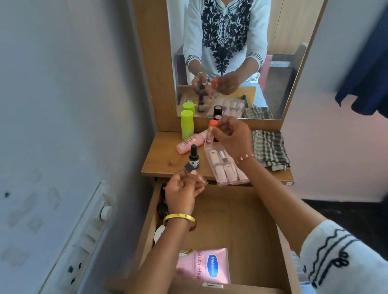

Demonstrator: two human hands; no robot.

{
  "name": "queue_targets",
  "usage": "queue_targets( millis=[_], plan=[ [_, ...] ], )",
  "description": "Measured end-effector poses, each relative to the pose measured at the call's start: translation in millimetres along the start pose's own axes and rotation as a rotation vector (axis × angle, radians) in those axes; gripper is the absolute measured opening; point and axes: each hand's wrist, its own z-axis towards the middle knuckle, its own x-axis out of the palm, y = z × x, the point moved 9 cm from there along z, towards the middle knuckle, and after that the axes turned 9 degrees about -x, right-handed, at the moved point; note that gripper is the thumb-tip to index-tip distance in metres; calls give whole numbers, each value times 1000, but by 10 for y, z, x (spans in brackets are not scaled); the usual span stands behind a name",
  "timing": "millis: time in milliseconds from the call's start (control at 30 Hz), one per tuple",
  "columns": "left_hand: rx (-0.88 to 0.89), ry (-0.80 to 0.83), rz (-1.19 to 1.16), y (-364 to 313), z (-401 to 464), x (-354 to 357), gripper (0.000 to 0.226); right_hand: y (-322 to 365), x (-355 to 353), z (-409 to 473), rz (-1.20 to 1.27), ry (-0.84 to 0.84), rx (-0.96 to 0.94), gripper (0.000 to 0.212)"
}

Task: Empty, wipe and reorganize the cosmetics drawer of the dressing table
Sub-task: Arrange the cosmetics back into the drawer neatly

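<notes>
Two hands: both work above the open drawer (232, 218), each pinching one small cosmetic.
Right hand (232, 139): fingers curled around a clear tube (209, 138) with a coral cap, held over the tabletop (162, 159) just in front of the mirror (243, 41).
Left hand (184, 193): fingertips clamped on a small vial (191, 169) with a dark cap, held at the drawer's back edge.
Tube axis: long axis near upright, slightly tilted, cap up and toward the mirror, base down toward the nail kit (226, 167).
Vial axis: lies slanted, dark cap pointing up and away from the person; its lower end is hidden by the fingers.
Handling, tube: looks light, stiff and smooth, likely slippery plastic; best taken around mid-body, not by the cap.
Handling, vial: looks light and possibly glass, so probably breakable; a pinch on the body suits it.
Already out: green can (187, 124), pink bottle (189, 143) on its side, dropper bottle (194, 158) upright, cloth (269, 149) at the right.
Left in drawer: pink pouch (204, 267) at the front, a white jar and dark items along the left wall, partly hidden by the arm.
Stage: emptying seems unfinished; wiping not yet begun.
</notes>
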Motion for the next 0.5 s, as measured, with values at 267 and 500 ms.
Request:
queue_targets(
  millis=[267, 500],
  plan=[
    [-129, 154, -92, 189, -273, 105, 23, -80, -152, -689, 722, -60, 446, 16],
    [-295, 294, -249, 411, -590, 136, 21, -141, -170, -1281, 943, -60, 641, 12]
  ],
)
